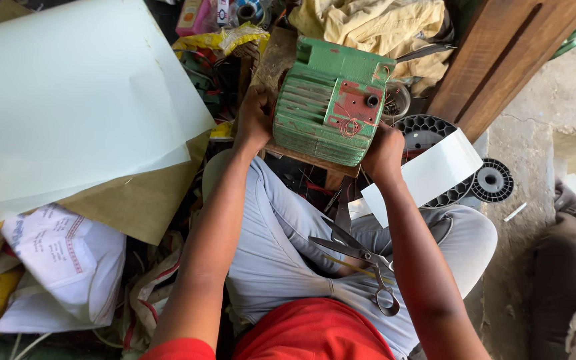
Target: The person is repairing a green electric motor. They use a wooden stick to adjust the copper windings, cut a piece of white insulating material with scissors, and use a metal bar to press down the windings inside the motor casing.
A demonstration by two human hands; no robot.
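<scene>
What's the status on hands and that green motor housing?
Left hand and right hand both grip the green finned motor housing, one per side. Housing sits on a wooden block. Scissors lie on the lap, clear of both hands.

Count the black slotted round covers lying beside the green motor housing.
2: a large black cover right of the green motor housing, partly under a white strip; a smaller one further right. Others may be hidden.

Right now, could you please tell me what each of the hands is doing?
Left hand: closed on the left side of the green motor housing.
Right hand: closed on the housing's lower right corner.
</scene>
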